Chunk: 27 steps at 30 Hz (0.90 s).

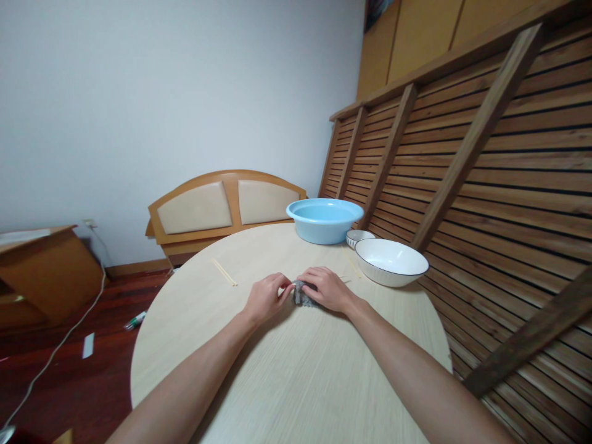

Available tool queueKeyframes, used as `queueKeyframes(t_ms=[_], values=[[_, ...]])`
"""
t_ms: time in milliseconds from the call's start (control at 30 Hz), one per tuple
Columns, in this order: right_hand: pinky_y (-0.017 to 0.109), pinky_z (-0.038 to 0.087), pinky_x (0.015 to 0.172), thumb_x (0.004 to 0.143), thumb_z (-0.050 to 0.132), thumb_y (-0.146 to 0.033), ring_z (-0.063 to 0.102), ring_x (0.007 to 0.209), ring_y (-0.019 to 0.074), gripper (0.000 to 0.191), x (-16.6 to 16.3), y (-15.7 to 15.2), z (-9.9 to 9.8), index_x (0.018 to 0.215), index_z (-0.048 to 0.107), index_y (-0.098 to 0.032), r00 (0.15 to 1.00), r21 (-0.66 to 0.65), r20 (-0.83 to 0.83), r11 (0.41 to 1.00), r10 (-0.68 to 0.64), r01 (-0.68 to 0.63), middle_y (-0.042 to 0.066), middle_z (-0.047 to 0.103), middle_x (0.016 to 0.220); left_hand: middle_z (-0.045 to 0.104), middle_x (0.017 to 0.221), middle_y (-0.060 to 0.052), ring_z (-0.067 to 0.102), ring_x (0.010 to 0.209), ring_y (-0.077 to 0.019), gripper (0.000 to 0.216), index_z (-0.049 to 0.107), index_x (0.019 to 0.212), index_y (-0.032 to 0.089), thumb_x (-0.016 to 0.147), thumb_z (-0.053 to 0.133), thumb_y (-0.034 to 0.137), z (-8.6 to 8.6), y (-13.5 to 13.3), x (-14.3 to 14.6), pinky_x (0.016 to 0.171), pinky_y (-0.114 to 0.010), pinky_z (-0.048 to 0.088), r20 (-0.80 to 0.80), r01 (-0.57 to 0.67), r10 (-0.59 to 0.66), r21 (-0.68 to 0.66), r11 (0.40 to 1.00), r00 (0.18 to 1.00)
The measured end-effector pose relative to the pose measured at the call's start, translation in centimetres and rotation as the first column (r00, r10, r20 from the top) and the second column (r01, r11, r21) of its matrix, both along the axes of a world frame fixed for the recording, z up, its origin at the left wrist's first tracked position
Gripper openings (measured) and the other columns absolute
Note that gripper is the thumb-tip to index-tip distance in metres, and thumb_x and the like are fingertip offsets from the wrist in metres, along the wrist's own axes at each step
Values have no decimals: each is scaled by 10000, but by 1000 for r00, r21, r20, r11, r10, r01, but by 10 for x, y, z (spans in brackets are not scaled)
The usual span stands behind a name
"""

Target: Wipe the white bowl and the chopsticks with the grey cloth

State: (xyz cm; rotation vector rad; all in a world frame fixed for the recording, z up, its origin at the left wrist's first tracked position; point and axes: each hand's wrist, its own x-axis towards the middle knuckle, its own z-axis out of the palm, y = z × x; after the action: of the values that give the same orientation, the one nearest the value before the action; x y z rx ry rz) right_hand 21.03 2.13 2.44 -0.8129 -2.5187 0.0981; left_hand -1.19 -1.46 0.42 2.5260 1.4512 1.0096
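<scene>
Both hands meet on a small grey cloth (301,297), which lies bunched on the round table (296,382), straight ahead of the person; the left hand (267,298) pinches the cloth's left edge with narrow, closed fingertips, and the right hand (326,288) lies over its right part, fingers curled down and holding it against the wood, so most of the cloth is hidden beneath that palm; beyond the grip and off to its right stands a wide white bowl (391,261), near the right wrist but apart from it, with a small bowl (359,237) behind that and a blue basin (324,219) farther back; beyond the grip to its left lies a pair of chopsticks (224,272), well apart from the left hand; another pale stick seems to lie just past the right knuckles, too faint to be sure; as a judgement, the main risk is on the right side; a broad outward sweep of the right elbow or wrist could knock the white bowl toward the table edge close behind it; a pull from only the left pinch could also slide the cloth out from under the right palm.
</scene>
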Motion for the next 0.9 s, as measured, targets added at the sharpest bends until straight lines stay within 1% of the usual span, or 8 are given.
queueKeyframes(t_ms=[433, 567, 700, 900], values=[[315, 428, 858, 970, 624, -218, 630, 939, 184, 151, 0, 2, -2, 1100, 700, -206, 1000, -1, 0, 1000, 7, -7, 43, 688, 986, 703, 886, -29, 626, 788, -143, 248, 653, 893, 190, 1003, 520, 369, 3, 0, 1, 734, -262, 424, 30, -16, 18, -65, 998, 999], [313, 426, 847, 966, 629, -218, 628, 925, 181, 144, 1, 0, -2, 1090, 703, -211, 1000, 3, 1, 1000, 5, -5, 39, 685, 969, 708, 891, -25, 624, 772, -137, 236, 668, 902, 193, 990, 542, 372, 1, 0, 1, 727, -255, 428, 56, -30, 37, -122, 992, 998], [311, 422, 840, 960, 640, -219, 626, 916, 180, 141, 1, 1, -2, 1086, 703, -211, 1000, 5, 2, 1000, 0, 0, 35, 682, 960, 715, 886, -13, 608, 714, -124, 209, 682, 910, 196, 972, 570, 360, 1, 1, 2, 696, -249, 422, 75, -50, 64, -172, 984, 995], [313, 424, 851, 966, 633, -227, 632, 931, 182, 144, 0, 1, -2, 1091, 703, -212, 1000, -1, -2, 1000, 0, 0, 43, 692, 979, 715, 886, -16, 617, 734, -127, 230, 682, 898, 196, 979, 562, 375, 1, 2, 0, 693, -242, 432, 80, -17, 30, -155, 988, 996]])
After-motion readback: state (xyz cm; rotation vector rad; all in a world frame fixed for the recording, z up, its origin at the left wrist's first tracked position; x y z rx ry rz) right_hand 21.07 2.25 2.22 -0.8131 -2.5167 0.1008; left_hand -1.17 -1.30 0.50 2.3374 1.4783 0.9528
